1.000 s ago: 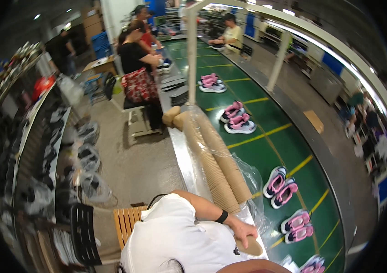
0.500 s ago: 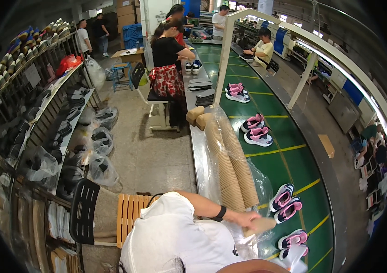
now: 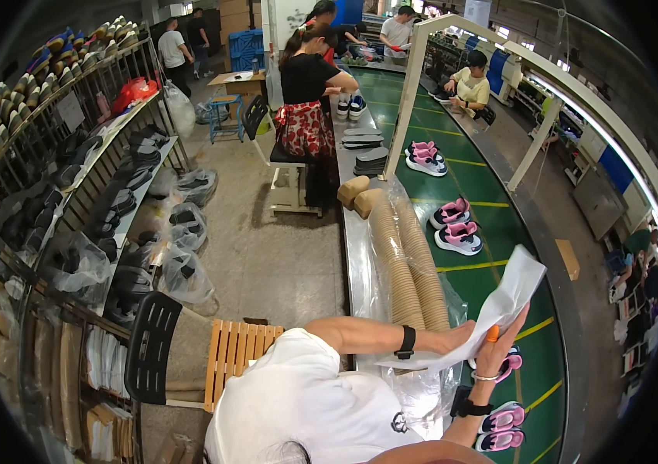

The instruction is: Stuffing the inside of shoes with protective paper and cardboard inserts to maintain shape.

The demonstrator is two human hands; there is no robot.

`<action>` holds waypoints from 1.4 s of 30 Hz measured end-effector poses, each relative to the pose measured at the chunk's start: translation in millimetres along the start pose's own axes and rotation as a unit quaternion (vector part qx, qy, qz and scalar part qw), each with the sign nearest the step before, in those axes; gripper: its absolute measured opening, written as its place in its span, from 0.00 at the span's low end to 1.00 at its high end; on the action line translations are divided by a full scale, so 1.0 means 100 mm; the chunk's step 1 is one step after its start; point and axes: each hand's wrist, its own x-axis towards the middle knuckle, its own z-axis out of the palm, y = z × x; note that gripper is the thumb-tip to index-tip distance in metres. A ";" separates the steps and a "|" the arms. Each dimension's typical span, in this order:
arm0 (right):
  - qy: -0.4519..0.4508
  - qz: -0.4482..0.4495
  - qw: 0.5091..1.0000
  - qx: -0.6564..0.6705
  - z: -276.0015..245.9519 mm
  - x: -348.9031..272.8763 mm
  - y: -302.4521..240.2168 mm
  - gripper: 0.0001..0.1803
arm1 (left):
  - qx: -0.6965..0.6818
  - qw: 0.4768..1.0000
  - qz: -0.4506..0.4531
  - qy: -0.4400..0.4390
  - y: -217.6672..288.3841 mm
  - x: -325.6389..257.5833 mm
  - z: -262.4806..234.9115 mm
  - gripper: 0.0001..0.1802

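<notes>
A creased sheet of white paper [image 3: 511, 290] spans both my hands above the green conveyor belt. My right hand [image 3: 499, 348], with an orange cover on one finger, grips its right part, fingers stretched along it. My left hand [image 3: 452, 339] is at its upper edge, fingertips partly hidden against the paper. Under my hands, clear plastic wrap surrounds two long rows of stacked tan shoe inserts [image 3: 398, 271]. A pink and navy sneaker [image 3: 511, 362] shows partly behind my right wrist. Closer to me stands another pair of sneakers [image 3: 503, 424].
More sneakers [image 3: 456, 228] stand farther up the belt [image 3: 476, 274]. Tan blocks [image 3: 356, 193] and dark insoles [image 3: 371, 161] lie on the metal ledge. A white frame [image 3: 406, 100] arches over the belt. Left are a chair [image 3: 151, 348], a slatted wooden stool [image 3: 240, 359] and shoe racks; co-workers sit beyond.
My left hand held a tan insert; now it is at the white paper, and the insert is out of sight. My right hand has come into view with the paper raised. The view has shifted.
</notes>
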 end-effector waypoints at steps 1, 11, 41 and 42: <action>-0.003 0.001 1.000 0.000 -0.06 0.04 -0.01 0.41 | -0.051 0.999 -0.006 -0.011 0.02 -0.01 -0.02 0.35; -0.042 -0.068 0.973 -0.216 -0.87 0.52 0.06 0.44 | 0.584 0.531 -0.159 -0.593 -0.23 -0.19 0.03 0.40; 0.053 -0.154 0.963 -0.213 -0.54 -0.27 -0.13 0.12 | 0.198 0.960 0.098 -0.173 -0.22 0.38 0.18 0.18; 0.059 -0.110 0.974 -0.189 -0.53 -0.31 -0.09 0.13 | 0.197 0.952 0.103 -0.210 -0.17 0.38 0.17 0.17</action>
